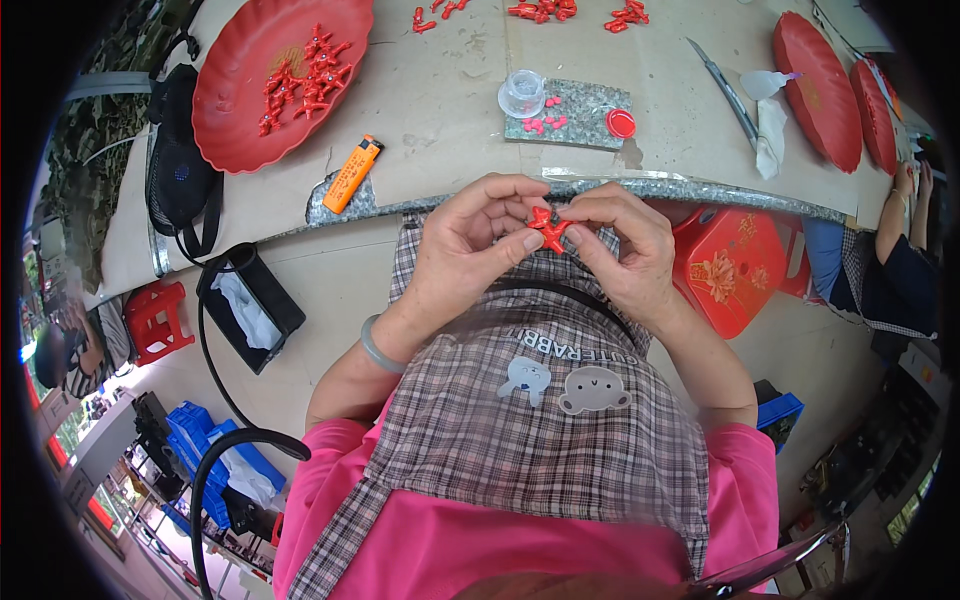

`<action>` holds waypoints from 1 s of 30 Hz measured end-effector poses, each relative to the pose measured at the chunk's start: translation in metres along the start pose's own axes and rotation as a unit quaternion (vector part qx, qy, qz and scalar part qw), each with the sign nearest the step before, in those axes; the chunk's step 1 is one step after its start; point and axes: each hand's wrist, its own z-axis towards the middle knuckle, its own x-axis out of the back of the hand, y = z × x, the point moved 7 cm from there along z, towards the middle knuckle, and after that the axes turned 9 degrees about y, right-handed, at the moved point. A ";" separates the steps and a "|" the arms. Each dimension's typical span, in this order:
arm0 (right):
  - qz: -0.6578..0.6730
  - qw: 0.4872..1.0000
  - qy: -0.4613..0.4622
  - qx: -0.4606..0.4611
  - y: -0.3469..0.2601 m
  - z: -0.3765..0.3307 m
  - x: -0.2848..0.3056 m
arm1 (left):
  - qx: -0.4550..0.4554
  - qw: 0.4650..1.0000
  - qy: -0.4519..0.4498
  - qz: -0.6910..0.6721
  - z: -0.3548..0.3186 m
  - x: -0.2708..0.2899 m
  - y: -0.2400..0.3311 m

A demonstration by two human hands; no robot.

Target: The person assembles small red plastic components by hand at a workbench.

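A small red branched plastic piece (547, 228) is held between both hands, just in front of the table edge and above my checked apron. My left hand (470, 245) pinches it from the left with thumb and forefinger. My right hand (622, 250) pinches it from the right. A pale bangle sits on my left wrist. On the table beyond, a red scalloped plate (240, 110) holds several more red pieces (305, 75). A grey stone tile (585, 105) carries a clear round cup (522, 93), a red cap (621, 123) and small pink bits.
An orange lighter (353, 173) lies near the table edge. A metal blade (722, 88) and white tissue (770, 130) lie at right by more red plates (818, 90). Loose red pieces (545, 10) lie at the far edge. A red stool (730, 265) and another person's arm (895, 215) are at right.
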 end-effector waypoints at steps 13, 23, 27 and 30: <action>0.070 0.989 -0.061 -0.117 0.013 0.002 -0.003 | -0.136 0.969 -0.006 0.204 -0.001 0.000 0.013; 0.061 0.988 -0.079 -0.114 0.013 0.002 -0.003 | -0.197 0.934 0.004 0.297 -0.004 -0.007 0.024; 0.066 0.987 -0.074 -0.126 0.014 0.000 -0.006 | -0.197 0.931 0.010 0.308 -0.006 -0.006 0.024; 0.053 0.986 -0.085 -0.133 0.016 -0.003 -0.006 | -0.188 0.932 0.020 0.308 -0.007 -0.005 0.023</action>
